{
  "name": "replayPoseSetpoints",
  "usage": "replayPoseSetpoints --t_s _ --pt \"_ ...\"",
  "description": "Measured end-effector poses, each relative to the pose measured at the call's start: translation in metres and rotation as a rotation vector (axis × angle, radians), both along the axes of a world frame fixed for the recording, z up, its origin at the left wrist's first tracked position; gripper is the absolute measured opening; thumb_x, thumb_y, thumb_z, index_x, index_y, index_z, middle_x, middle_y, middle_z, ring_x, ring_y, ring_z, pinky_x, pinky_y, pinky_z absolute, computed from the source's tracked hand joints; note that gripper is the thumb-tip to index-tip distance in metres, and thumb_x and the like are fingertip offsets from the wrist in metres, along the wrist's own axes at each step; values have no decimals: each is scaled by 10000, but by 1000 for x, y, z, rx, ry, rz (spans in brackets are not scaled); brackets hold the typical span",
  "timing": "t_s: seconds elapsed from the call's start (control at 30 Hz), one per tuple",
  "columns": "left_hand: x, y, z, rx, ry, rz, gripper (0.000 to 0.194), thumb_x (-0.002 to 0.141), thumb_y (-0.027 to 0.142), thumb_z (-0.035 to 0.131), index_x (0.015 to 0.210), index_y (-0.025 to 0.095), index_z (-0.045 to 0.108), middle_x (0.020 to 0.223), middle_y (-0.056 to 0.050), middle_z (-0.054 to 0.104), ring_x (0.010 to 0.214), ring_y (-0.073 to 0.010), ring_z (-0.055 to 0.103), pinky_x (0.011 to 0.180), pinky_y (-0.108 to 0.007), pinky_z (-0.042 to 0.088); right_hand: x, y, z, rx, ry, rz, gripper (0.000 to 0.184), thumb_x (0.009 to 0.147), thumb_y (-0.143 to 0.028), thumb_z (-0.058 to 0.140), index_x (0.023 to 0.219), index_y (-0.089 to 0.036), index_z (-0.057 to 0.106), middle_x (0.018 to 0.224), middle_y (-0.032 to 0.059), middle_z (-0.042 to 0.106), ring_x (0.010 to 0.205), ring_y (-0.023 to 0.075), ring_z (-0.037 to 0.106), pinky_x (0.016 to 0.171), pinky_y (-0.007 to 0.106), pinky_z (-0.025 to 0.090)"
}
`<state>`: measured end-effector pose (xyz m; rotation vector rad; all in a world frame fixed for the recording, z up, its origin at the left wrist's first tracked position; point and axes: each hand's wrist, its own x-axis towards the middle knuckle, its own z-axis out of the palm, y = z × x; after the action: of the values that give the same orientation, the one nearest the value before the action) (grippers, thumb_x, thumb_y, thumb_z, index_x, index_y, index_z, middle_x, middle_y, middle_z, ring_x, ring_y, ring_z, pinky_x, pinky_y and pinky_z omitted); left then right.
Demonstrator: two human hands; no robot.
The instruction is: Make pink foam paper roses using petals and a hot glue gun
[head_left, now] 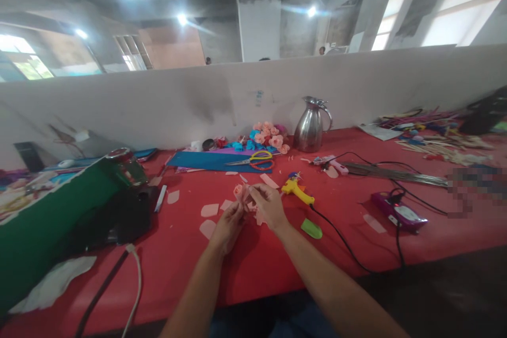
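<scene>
Head view: left hand (229, 224) grasps the flower (238, 190) from below, over the surface (249, 274); right hand (270, 206) pinches its edge. Best: base steady, light fingertip pressure, since thin petals likely crease.

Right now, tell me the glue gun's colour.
The glue gun is yellow, seen best in the head view.

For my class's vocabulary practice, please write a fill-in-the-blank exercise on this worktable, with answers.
The left hand holds a small pink flower, which the right hand touches, above a smooth tabletop coloured ____.
The metal scissors with yellow and red handles lie on a long, flat sheet coloured ____.
In the picture, the shiny metal jug stands to the ____ of the scissors.
Missing words: red; blue; right.
</scene>
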<state>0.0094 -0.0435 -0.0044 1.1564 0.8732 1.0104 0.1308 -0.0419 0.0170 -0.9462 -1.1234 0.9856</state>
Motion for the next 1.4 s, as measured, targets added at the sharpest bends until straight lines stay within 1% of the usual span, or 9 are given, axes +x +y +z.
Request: replayPoseSetpoints --t_s 0.2,0.37,0.47,0.67,0.83,1.0,1.13,1.27,1.4 --pt "1 -1 2 -9 -20 27 301 705 480 594 673 198 492 627 28 431 573 -115 380 555 -230 368 1 -2 -4 41 105 -19 232 779 -391 530 762 -181 629 673 23 645 645 156 604 581 245 463" --pt "0 -1 1 -12 -75 14 226 718 416 610 760 205 540 653 25 474 607 -123 425 590 -232 382 -3 -1 -8 5 219 124 195 753 -354 551 805 -185 632 645 18 649 568 148 600 556 256 466" --pt "0 -1 1 2 -80 41 243 713 427 616 746 195 550 636 23 481 607 -126 438 597 -236 387 -5 0 -10 -43 227 118 189 737 -347 560 806 -184 626 625 10 640 550 142 589 556 256 467" --pt "0 -3 4 12 -72 64 296 697 470 617 713 182 551 640 13 512 595 -127 447 596 -247 404 -8 3 -14 -24 91 91 136 705 -310 595 708 -175 606 570 -18 572 521 112 517 529 227 427" --pt "0 -3 3 -8 -115 49 281 700 444 632 700 171 562 636 21 518 598 -117 452 607 -236 407 -9 3 -17 40 -32 105 136 733 -305 585 727 -172 609 578 -28 547 519 102 479 513 217 393" --pt "-2 1 -6 21 -174 31 263 727 423 622 734 164 576 657 26 523 607 -102 454 609 -214 384 -8 4 -20 68 -110 74 117 745 -295 584 732 -181 606 613 -27 555 549 103 481 527 218 392" --pt "-7 7 -15 92 -129 110 264 742 420 606 707 161 568 605 39 486 569 -95 428 573 -207 365 -7 4 -22 71 -175 6 140 741 -285 594 838 -189 627 720 -6 590 611 113 511 565 230 413" --pt "-11 10 -15 168 -77 170 223 738 384 607 777 164 617 660 13 561 625 -126 497 633 -235 399 -11 1 -22 96 -307 -65 190 697 -280 648 862 -187 657 841 21 590 681 125 533 602 241 426" --pt "-11 12 -13 239 4 226 199 715 333 612 829 176 657 810 -37 647 785 -186 564 748 -284 416 -16 -1 -24 87 -363 -88 205 696 -283 658 877 -189 684 841 31 583 697 136 546 592 239 431"
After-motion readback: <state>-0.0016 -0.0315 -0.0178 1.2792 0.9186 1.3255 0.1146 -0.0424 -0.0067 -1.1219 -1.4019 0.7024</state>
